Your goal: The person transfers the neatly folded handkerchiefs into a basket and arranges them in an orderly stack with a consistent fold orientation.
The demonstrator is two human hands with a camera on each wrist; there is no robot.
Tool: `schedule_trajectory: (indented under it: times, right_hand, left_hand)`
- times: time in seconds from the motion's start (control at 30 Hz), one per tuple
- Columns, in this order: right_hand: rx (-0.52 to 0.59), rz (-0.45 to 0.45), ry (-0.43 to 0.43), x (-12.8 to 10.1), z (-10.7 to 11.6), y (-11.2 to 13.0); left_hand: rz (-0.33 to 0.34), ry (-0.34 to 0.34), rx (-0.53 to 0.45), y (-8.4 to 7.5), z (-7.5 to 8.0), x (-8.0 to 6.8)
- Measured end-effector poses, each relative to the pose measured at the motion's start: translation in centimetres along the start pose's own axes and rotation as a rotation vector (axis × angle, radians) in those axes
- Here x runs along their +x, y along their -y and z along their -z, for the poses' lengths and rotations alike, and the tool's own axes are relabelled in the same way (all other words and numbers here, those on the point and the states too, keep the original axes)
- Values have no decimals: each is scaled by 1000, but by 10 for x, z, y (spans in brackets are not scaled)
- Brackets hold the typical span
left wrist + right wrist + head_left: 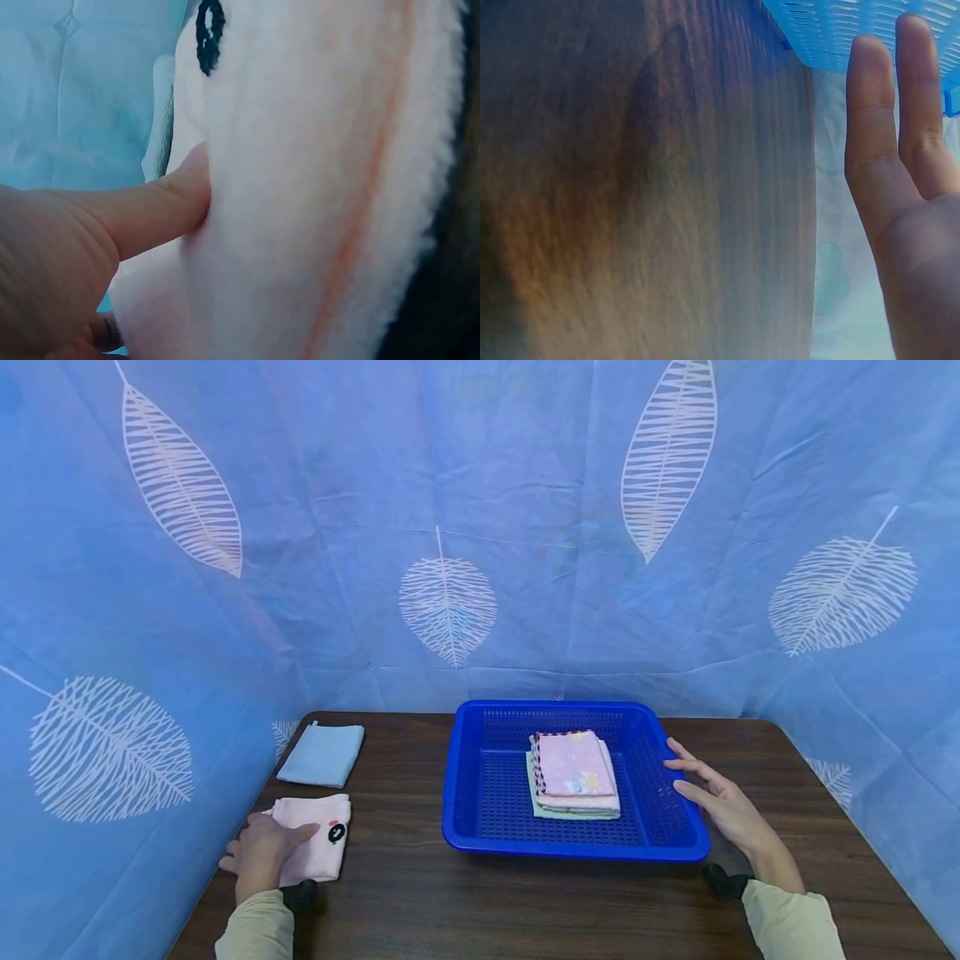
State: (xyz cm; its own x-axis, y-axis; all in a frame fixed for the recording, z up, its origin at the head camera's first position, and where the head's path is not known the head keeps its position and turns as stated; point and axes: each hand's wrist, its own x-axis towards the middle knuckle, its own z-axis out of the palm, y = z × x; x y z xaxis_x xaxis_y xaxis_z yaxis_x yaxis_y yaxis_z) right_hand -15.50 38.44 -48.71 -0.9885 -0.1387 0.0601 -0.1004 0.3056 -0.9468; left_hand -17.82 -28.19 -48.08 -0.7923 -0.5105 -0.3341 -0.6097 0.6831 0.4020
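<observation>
A dark wood-grain desk [390, 910] is carrying the items; blue fabric [540, 627] with white leaf prints is enclosing it at the back and sides. A blue basket [540, 847] is standing right of centre and is containing a stack of folded cloths [576, 768]. A light blue cloth [322, 756] is lying at the far left, near the pink cloth [326, 860], which is lying closer to the person.

The left hand [262, 847] is resting on the pink cloth's left part, its thumb pressing the fabric; whether the fingers are pinching it, one cannot tell. The right hand [723, 806] is reaching to the basket's right rim, fingers extending straight and spread.
</observation>
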Motion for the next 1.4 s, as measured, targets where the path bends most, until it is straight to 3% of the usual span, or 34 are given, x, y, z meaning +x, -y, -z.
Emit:
schedule_trajectory:
  times: [0.33, 0.6, 0.83, 1.07, 1.4]
  right_hand:
    - [2, -7, -4, -1, -1, 0]
    - [9, 23, 6, -1, -1, -2]
    - [5, 22, 6, 0, -2, -2]
    - [-6, -10, -5, 0, -1, 0]
    - [9, 12, 11, 0, -1, -1]
  left_hand:
    - [-37, -36, 94, -1, 1, -9]
    - [-18, -11, 4, -1, 2, -9]
    - [-49, -22, -13, -2, 6, -8]
    - [-121, -42, -31, -2, 12, -10]
    - [-235, 5, -100, -8, 23, -14]
